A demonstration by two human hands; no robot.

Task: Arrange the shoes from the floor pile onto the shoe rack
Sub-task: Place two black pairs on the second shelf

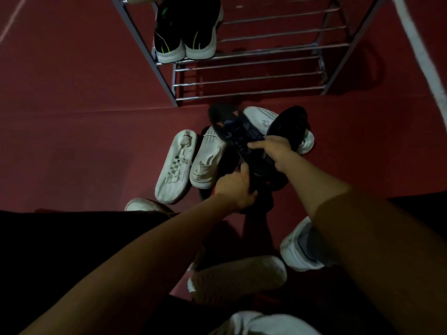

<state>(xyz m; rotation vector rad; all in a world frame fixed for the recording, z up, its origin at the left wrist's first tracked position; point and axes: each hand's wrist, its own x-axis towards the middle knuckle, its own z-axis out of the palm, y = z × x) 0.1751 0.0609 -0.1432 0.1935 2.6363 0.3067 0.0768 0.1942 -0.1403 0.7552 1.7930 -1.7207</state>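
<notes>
Red floor (72,117) open leftward; both hands, left hand (235,187) and right hand (273,149), around dark shoe (232,126) before rack (249,76).

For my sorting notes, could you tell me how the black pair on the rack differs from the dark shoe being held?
The black pair stands side by side on the rack, untouched; the dark shoe is lifted over the floor pile, gripped by the left hand and right hand. The pair shows white soles and green accents; the held shoe looks dark throughout, with small orange marks. Both are dark sneakers.

Shoe pile (205,158) on red floor (72,117)
</notes>
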